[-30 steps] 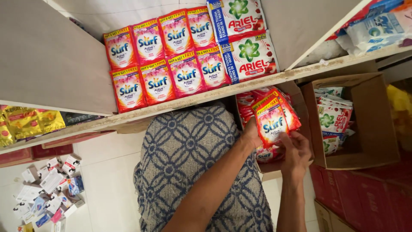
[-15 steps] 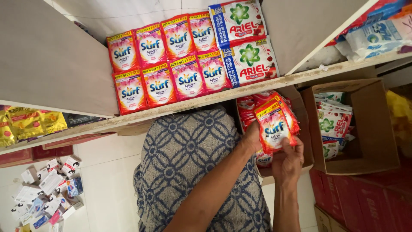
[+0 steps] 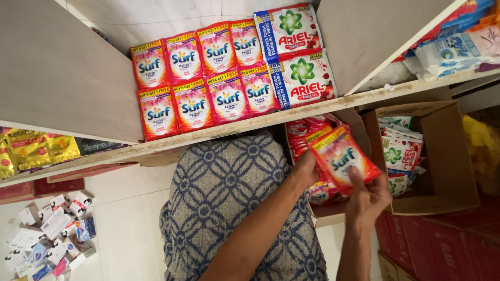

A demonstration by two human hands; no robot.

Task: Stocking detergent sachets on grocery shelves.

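Below the wooden shelf (image 3: 250, 126), over an open carton (image 3: 359, 125): one red-and-pink detergent sachet (image 3: 341, 158), tilted. Left hand (image 3: 304, 171) grips its left edge, fingers apparently curled behind, partly hidden. Right hand (image 3: 367, 200) holds its lower edge, thumb pressed on the front. Shelf above: matching sachets in two rows (image 3: 203, 78).

Bright, even daylight with soft shadows under the pale wooden shelf (image 3: 219, 132); sharp centre, edges slightly stretched by the wide lens.

One head camera looks steeply down, close over the shelf (image 3: 250, 130) and lap.
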